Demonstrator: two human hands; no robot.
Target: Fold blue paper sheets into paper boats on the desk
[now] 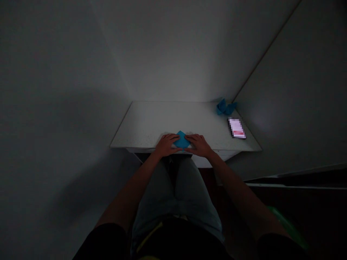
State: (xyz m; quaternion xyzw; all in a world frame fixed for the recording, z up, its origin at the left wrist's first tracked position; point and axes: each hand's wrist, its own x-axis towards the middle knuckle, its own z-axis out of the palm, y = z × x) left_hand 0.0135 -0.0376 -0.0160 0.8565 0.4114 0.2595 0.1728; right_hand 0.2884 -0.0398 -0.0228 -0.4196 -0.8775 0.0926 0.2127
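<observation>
A small blue folded paper (181,140) lies near the front edge of a white table (151,122). My left hand (166,144) rests on its left side with fingers curled down onto it. On the paper's right side, my right hand (198,144) presses down in the same way. Both hands hold the paper flat against the table. The room is dim and the fingertips are hard to make out.
A second blue folded paper shape (225,107) sits at the table's far right corner. A phone with a lit screen (237,128) lies near the right edge. Walls close in on the left, back and right. My legs are under the table's front edge.
</observation>
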